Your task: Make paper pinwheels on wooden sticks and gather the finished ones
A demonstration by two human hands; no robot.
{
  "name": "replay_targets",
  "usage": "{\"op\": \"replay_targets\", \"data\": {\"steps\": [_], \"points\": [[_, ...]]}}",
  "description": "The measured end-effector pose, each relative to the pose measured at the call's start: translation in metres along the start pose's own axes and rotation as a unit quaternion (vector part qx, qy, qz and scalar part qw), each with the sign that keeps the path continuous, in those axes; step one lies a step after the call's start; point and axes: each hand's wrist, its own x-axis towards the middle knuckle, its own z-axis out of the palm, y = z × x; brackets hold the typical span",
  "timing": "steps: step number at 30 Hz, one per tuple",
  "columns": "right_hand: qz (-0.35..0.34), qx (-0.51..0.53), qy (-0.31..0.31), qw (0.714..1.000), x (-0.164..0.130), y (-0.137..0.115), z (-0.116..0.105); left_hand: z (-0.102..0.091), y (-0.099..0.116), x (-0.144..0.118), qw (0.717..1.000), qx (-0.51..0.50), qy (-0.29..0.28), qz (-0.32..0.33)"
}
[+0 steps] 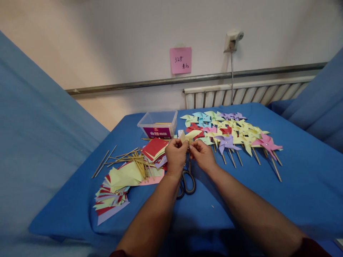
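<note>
My left hand [176, 155] and my right hand [202, 154] meet above the blue table [294, 178]. Together they pinch a pale yellow paper pinwheel [190, 135] with a thin wooden stick running down between them. Scissors [186, 182] lie on the cloth just below my wrists. Left of my hands sits a fanned stack of coloured paper squares [118, 189], a smaller red-topped paper pile [154, 148] and a scatter of wooden sticks [128, 157]. Several finished pinwheels [230, 132] on sticks lie to the right.
A clear plastic box [158, 125] with a purple label stands behind the paper piles. A radiator [241, 95], a rail and a pink sticky note [180, 60] are on the wall. Blue padded surfaces [40, 135] rise on both sides of the table.
</note>
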Motion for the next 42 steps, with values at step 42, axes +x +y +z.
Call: {"op": "replay_targets", "data": {"steps": [42], "points": [[0.004,0.059,0.001,0.998,-0.001,0.001,0.003,-0.001,0.02,-0.011,1.0,0.024,-0.001,0.02]]}}
